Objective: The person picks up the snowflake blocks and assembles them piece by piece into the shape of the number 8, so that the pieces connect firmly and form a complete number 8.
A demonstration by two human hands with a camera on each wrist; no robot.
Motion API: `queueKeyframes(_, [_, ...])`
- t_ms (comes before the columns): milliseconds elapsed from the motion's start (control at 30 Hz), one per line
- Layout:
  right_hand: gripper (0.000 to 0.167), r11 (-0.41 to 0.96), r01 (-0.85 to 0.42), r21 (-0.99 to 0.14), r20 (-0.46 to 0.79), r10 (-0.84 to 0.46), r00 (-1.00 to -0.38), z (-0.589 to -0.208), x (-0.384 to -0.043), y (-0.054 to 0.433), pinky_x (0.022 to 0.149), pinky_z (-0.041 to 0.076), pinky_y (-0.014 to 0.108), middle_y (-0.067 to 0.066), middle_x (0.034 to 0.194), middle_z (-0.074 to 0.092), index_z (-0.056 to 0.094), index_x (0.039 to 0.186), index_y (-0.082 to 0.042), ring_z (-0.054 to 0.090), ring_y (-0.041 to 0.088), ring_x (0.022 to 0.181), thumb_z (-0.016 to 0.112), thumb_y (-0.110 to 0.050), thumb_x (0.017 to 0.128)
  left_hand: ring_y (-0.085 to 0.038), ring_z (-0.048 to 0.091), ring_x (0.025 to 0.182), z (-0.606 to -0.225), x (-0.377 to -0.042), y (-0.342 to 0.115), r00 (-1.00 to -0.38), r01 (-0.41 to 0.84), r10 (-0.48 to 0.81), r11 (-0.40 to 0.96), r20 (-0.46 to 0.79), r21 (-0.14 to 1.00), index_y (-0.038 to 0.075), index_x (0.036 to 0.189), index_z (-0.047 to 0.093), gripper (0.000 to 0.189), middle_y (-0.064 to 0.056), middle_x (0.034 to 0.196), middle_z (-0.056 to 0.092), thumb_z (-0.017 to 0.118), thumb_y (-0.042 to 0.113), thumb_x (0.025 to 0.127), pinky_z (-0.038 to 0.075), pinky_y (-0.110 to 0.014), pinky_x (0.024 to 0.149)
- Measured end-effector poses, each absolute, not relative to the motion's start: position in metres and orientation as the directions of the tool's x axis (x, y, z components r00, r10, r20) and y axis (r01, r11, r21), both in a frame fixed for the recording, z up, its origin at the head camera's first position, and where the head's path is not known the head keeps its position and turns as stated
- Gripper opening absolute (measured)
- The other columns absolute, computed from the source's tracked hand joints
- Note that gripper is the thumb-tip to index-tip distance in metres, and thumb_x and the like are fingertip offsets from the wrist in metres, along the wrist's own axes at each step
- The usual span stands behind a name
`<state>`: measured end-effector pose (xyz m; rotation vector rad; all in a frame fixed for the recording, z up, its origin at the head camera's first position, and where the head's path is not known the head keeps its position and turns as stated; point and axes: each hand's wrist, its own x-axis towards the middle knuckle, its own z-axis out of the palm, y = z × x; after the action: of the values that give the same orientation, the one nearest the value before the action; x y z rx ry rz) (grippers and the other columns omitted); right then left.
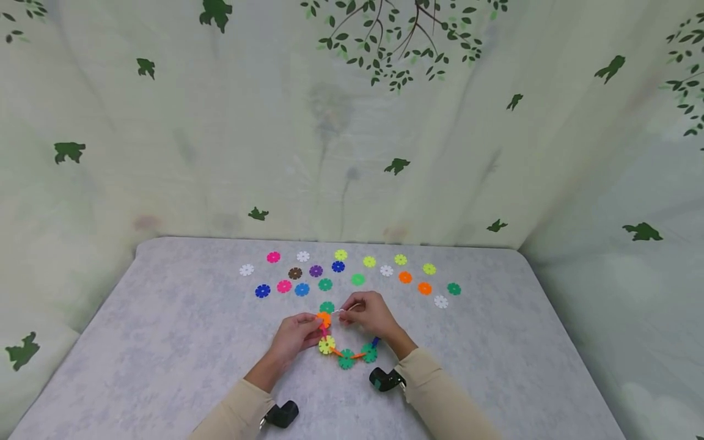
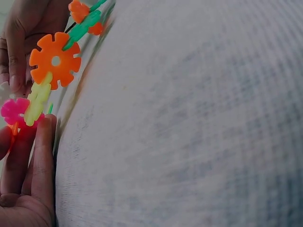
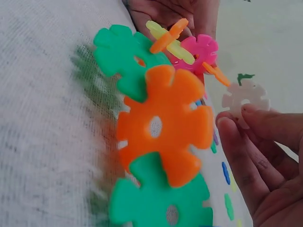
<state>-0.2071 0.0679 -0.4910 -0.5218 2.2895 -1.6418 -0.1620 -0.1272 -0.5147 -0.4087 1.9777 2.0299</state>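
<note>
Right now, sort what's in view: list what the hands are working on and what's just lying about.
In hand:
- linked disc chain, held by left hand
- white disc, pinched by right hand

Lying about:
- loose coloured discs in rows
- table
- leaf-print backdrop

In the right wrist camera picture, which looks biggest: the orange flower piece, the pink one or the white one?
1. Orange piece, though it is nearest the camera.
2. Pink piece.
3. White piece.
Pink and white look close.
</note>
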Motion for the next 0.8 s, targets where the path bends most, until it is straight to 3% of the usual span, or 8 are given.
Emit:
queueKeyframes(167, [0.005,0.289,-0.163,-0.943,0.028,-0.420,-0.907,-0.490,-0.209,0.063,0.070,0.058,0.037,0.014,0.084,0.070,0.069,0.088,0.004,0.068,0.028,0.072,0.069,-0.002,0.087,-0.018,0.067,0.081,-0.516,-0.162,-0.126,-0.920,-0.392,0.006,-0.005,-0.392,0.920,-0.004,0.107,0.063,0.022,-0.009,0.091,0.069,0.059,0.014,0.097,0.057,-0.031,0.077])
queueKeyframes(267, [0.004,0.317,-0.176,-0.932,0.024,-0.430,-0.903,-0.494,-0.214,0.062,0.068,0.058,0.030,0.008,0.082,0.070,0.071,0.086,0.001,0.068,0.020,0.071,0.071,-0.004,0.085,-0.018,0.066,0.081,-0.516,-0.161,-0.126,-0.919,-0.395,0.009,0.000,-0.395,0.919,-0.004,0.107,0.063,0.022,-0.009,0.091,0.069,0.059,0.015,0.097,0.057,-0.031,0.077])
queueKeyframes(500, [0.004,0.348,-0.185,-0.919,0.003,-0.463,-0.886,-0.495,-0.221,0.063,0.067,0.056,0.025,0.004,0.077,0.069,0.072,0.086,-0.003,0.065,0.014,0.067,0.071,-0.007,0.086,-0.018,0.066,0.081,-0.517,-0.158,-0.124,-0.921,-0.388,0.014,0.003,-0.388,0.922,-0.005,0.107,0.062,0.022,-0.009,0.092,0.070,0.058,0.015,0.097,0.057,-0.030,0.077])
queueKeyframes(800, [0.004,0.308,-0.168,-0.936,0.010,-0.455,-0.891,-0.499,-0.214,0.062,0.066,0.057,0.027,0.009,0.078,0.070,0.069,0.082,0.002,0.069,0.020,0.070,0.071,-0.001,0.085,-0.020,0.069,0.085,-0.514,-0.159,-0.125,-0.928,-0.371,-0.012,-0.010,-0.371,0.928,-0.007,0.106,0.061,0.021,-0.011,0.094,0.070,0.056,0.012,0.098,0.057,-0.032,0.078])
